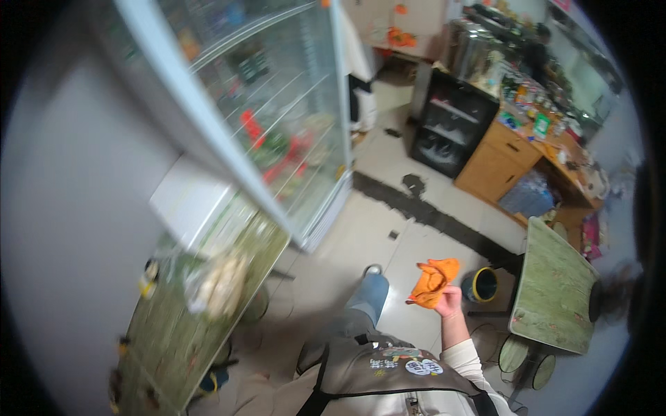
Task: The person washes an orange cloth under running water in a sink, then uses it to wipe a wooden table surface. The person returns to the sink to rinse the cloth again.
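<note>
My right hand (450, 300) is closed on a crumpled orange cloth (434, 281), held out over the tiled floor. A dark bin with a yellow rim (479, 285) stands just beyond that hand. At the lower left, a blurred pinkish shape beside my pale sleeve seems to be my left hand (259, 378); its fingers cannot be made out. It is near the edge of a green wood-patterned table (174, 338). On this table lie a clear plastic bag with pale, long items (223, 286) and a white box (195, 203). I wear a grey apron (385, 366).
A glass-door refrigerator (276, 119) stands ahead on the left. Farther right are a black glass-front cabinet (452, 122) and a cluttered wooden counter (499, 161). A second green table (554, 291) with round stools (514, 353) is at right. Another person (538, 54) stands in the background.
</note>
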`<state>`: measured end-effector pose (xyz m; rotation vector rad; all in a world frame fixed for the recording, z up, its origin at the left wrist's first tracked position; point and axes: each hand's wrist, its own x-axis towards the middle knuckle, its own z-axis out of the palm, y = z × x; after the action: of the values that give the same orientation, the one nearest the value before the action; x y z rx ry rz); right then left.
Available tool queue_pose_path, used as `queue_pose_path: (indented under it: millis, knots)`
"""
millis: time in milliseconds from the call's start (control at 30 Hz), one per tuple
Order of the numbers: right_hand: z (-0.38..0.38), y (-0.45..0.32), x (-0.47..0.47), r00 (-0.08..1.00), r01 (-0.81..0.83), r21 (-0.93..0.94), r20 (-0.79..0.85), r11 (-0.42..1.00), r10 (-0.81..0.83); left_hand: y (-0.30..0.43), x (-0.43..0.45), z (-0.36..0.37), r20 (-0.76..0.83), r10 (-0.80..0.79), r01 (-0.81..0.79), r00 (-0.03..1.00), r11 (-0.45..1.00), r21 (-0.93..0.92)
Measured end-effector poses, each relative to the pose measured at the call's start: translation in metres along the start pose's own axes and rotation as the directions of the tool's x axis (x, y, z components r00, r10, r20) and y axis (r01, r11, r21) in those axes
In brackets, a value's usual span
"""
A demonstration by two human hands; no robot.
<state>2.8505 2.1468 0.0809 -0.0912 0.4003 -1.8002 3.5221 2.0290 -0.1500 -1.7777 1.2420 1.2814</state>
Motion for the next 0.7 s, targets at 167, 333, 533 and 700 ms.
queue_pose_path:
  millis: [167, 333, 533, 700]
  knots:
    - [0.028, -0.104, 0.121, 0.999, 0.029, -0.007, -0.015, 1.000, -0.029, 0.244, 0.075, -0.034, 0.048, 0.166, -0.167, 0.985, 0.986, 0.016]
    - [0.039, -0.206, 0.223, 0.998, 0.057, -0.050, -0.016, 0.997, -0.058, 0.621, 0.083, -0.084, -0.054, 0.657, -0.615, 0.752, 0.729, 0.300]
    - [0.015, -0.301, 0.343, 0.994, 0.103, 0.033, 0.017, 0.994, -0.104, 0.992, -0.085, -0.103, 0.015, 0.965, -0.884, 0.261, 0.245, -0.398]
    - [-0.024, -0.398, 0.483, 0.997, 0.052, 0.089, 0.049, 0.995, -0.057, 1.166, -0.206, -0.131, 0.057, 0.998, -0.935, 0.004, 0.024, -0.354]
